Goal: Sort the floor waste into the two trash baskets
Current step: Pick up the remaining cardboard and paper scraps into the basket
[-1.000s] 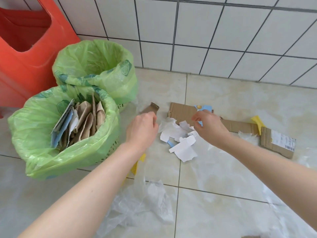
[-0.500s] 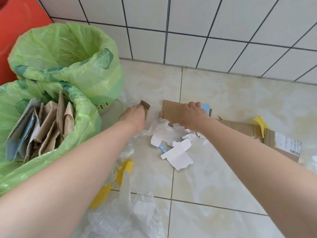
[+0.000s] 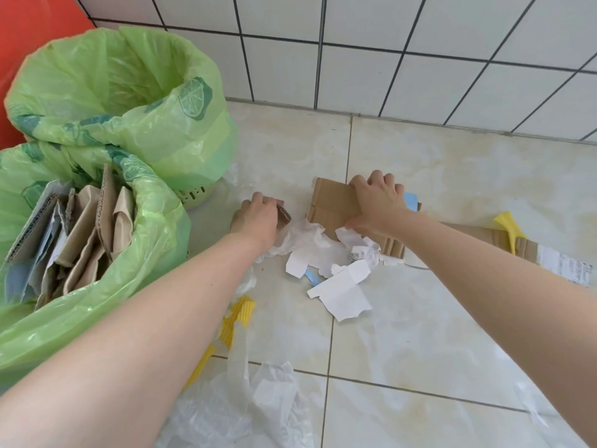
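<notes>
**Cardboard gripped in both hands by the wall**

Brown cardboard scraps are in both hands on the tiled floor near the wall edge. The left hand (image 3: 256,218) curls round a small cardboard piece (image 3: 284,215); the right hand (image 3: 376,205) clamps fingers and thumb on a larger cardboard sheet (image 3: 332,202). Torn white paper (image 3: 342,289) lies just beside both. At the floor's left edge stand two green-lined baskets: the near basket (image 3: 155,253) holds upright cardboard, and the far basket (image 3: 193,140) touches it. Clear plastic film (image 3: 258,409) lies at the floor's near edge, well apart from the baskets.
</notes>
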### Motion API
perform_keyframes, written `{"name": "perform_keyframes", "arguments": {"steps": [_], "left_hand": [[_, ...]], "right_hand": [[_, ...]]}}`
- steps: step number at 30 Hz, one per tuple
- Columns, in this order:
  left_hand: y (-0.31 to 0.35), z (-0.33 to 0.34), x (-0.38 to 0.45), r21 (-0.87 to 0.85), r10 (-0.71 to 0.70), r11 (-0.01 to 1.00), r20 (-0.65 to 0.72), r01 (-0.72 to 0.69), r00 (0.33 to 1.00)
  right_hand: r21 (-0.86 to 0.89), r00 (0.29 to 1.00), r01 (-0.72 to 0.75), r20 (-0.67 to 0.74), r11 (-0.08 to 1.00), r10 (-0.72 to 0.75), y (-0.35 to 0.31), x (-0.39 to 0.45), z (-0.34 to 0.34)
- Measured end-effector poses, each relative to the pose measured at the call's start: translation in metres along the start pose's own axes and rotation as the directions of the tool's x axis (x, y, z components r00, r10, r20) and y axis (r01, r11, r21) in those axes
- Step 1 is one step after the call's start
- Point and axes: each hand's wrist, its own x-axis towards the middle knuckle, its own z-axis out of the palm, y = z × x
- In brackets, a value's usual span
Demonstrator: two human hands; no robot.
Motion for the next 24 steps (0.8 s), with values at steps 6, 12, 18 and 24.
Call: {"name": "perform_keyframes", "arguments": {"steps": [6, 12, 18, 24], "left_hand": [[0.001, 0.005, -0.007, -0.044, -0.055, 0.998, -0.118, 0.050, 0.991], [-0.005, -0.003, -0.011, -0.181, -0.006, 0.983, -0.101, -0.012, 0.995], [-0.001, -0.022, -0.016, -0.443, -0.106, 0.896, -0.132, 0.037, 0.985], [-0.007, -0.017, -0.009, -0.402, -0.159, 0.905, -0.017, 0.139, 0.987]], "right_hand": [[0.444, 0.990, -0.081, -0.070, 0.892, 0.124, 0.012, -0.011, -0.027], [0.681, 0.988, -0.070, -0.052, 0.729, 0.143, 0.025, -0.012, -0.060], [0.871, 0.978, -0.032, -0.075, 0.490, 0.197, 0.030, -0.025, -0.080], [0.969, 0.927, 0.030, -0.119, 0.246, 0.355, 0.049, -0.035, -0.089]]}}
